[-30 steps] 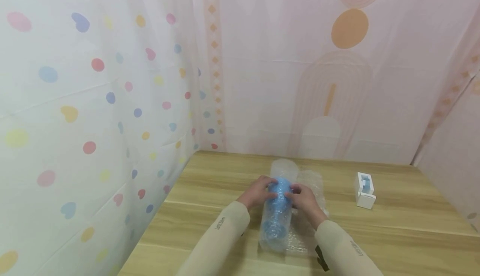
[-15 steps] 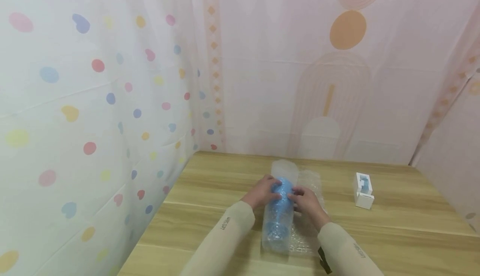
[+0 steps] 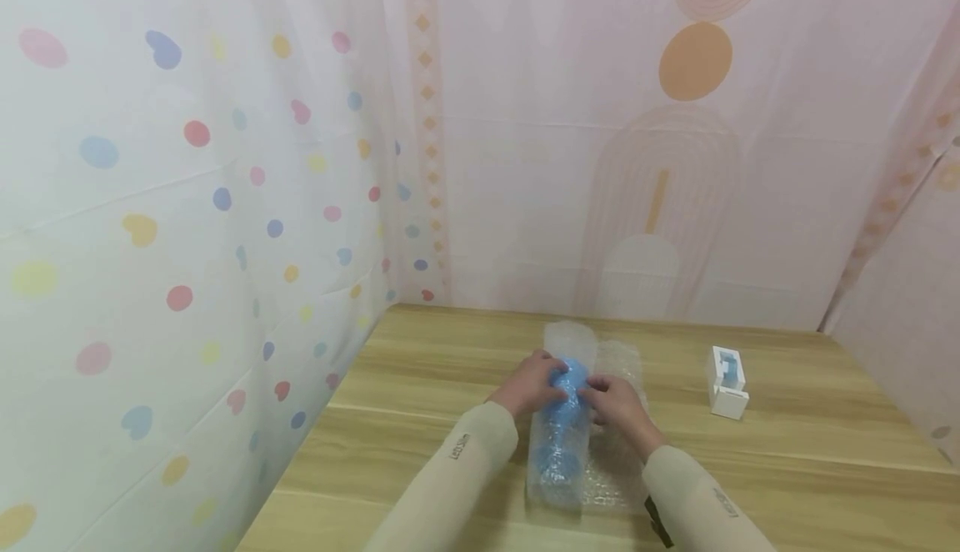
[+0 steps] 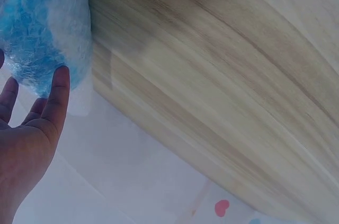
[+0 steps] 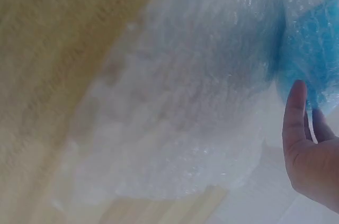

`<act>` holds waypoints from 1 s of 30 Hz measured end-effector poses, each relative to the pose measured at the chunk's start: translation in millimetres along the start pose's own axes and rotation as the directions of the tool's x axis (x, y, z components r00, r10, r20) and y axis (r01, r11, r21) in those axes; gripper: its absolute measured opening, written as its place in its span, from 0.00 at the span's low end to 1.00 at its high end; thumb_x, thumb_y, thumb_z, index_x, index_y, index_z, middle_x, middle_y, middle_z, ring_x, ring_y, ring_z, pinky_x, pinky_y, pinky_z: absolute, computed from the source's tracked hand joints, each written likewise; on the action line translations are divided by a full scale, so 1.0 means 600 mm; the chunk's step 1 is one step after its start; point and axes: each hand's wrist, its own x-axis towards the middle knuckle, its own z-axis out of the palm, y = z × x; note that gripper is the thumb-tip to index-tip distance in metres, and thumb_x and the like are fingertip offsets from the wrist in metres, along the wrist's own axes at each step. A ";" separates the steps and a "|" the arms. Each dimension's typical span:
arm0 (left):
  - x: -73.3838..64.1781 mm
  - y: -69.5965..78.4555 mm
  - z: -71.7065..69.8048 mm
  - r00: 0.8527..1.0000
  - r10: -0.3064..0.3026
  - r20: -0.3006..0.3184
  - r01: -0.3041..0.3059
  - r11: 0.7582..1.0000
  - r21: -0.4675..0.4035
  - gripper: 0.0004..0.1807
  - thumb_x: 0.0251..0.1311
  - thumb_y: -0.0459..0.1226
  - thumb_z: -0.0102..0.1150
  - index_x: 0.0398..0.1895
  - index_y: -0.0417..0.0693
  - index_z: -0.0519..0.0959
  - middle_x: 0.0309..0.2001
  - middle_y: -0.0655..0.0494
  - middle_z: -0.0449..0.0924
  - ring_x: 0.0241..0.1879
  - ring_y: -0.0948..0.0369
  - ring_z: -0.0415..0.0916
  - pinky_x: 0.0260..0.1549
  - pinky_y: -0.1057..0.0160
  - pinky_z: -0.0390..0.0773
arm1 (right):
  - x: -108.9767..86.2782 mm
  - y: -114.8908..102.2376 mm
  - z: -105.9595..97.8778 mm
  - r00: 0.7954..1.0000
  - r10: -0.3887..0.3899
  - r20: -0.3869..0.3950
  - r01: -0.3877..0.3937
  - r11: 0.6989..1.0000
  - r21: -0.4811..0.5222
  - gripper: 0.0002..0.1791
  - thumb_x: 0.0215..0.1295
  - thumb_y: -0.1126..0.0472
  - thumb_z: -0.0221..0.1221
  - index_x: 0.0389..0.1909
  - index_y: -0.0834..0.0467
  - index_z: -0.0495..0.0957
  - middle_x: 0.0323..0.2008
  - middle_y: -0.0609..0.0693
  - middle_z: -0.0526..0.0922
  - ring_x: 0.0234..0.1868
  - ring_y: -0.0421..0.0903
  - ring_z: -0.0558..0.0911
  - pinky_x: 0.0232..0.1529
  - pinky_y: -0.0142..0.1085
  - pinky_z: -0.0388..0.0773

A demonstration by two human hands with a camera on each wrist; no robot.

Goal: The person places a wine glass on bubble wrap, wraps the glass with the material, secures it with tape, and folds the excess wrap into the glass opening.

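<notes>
A blue object, wide at both ends and narrower between, lies inside a roll of clear bubble wrap (image 3: 558,456). Its exact kind is blurred by the plastic. My left hand (image 3: 534,383) holds the roll's left side near the far end, fingers and thumb spread apart on it. On the opposite side, my right hand (image 3: 617,406) grips the roll with curved fingers. In the left wrist view, fingertips (image 4: 61,78) touch the wrapped blue surface. A flat tail of bubble wrap (image 5: 175,102) stretches out on the right, under the right hand.
A white tape dispenser (image 3: 727,402) with a light blue core stands to the right on the wooden table (image 3: 420,343). Patterned curtains (image 3: 517,202) hang behind the table and on both sides.
Both hands and the wrapped roll have shifted slightly to the right over the flat bubble wrap. The roll has turned a little. The tape dispenser stays on the table.
</notes>
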 end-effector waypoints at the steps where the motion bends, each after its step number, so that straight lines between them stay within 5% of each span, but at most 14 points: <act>1: 0.000 0.001 0.000 1.000 -0.004 0.002 0.004 1.000 -0.006 0.24 0.61 0.39 0.67 0.61 0.48 0.78 0.61 0.46 0.70 0.61 0.48 0.70 0.59 0.52 0.74 | 0.000 -0.002 -0.001 1.000 -0.015 -0.008 0.014 0.999 -0.031 0.22 0.70 0.60 0.57 0.56 0.73 0.74 0.50 0.67 0.80 0.42 0.56 0.84 0.39 0.44 0.85; 6: 0.001 0.004 0.001 1.000 -0.011 0.003 0.011 1.000 -0.006 0.24 0.62 0.40 0.67 0.61 0.49 0.78 0.61 0.47 0.70 0.61 0.48 0.69 0.59 0.51 0.74 | -0.001 -0.014 -0.001 0.994 -0.069 -0.081 0.057 0.987 -0.149 0.26 0.68 0.56 0.59 0.58 0.73 0.73 0.52 0.70 0.78 0.46 0.60 0.82 0.44 0.49 0.82; 13: 0.002 0.001 0.002 1.000 0.023 -0.009 -0.023 1.000 0.004 0.24 0.61 0.39 0.68 0.61 0.47 0.78 0.59 0.47 0.71 0.60 0.48 0.69 0.60 0.51 0.72 | -0.001 -0.028 0.003 0.985 -0.141 -0.100 0.124 0.979 -0.162 0.24 0.63 0.58 0.65 0.52 0.72 0.77 0.50 0.68 0.81 0.53 0.65 0.79 0.53 0.54 0.78; 22: -0.006 -0.012 -0.001 0.990 0.139 -0.032 -0.141 0.988 -0.062 0.24 0.66 0.37 0.61 0.63 0.36 0.73 0.62 0.39 0.72 0.64 0.44 0.68 0.66 0.50 0.66 | 0.002 -0.023 0.009 0.989 -0.116 -0.090 0.106 0.989 -0.107 0.23 0.63 0.62 0.65 0.53 0.74 0.76 0.51 0.70 0.80 0.52 0.66 0.79 0.49 0.50 0.81; 30: -0.011 -0.024 -0.003 0.996 0.091 -0.005 -0.091 0.982 -0.168 0.22 0.68 0.34 0.58 0.64 0.39 0.73 0.69 0.43 0.67 0.69 0.46 0.62 0.69 0.48 0.60 | -0.004 -0.024 0.007 0.996 -0.059 -0.068 0.058 0.998 -0.020 0.24 0.65 0.64 0.63 0.56 0.76 0.73 0.53 0.72 0.78 0.52 0.66 0.79 0.47 0.48 0.83</act>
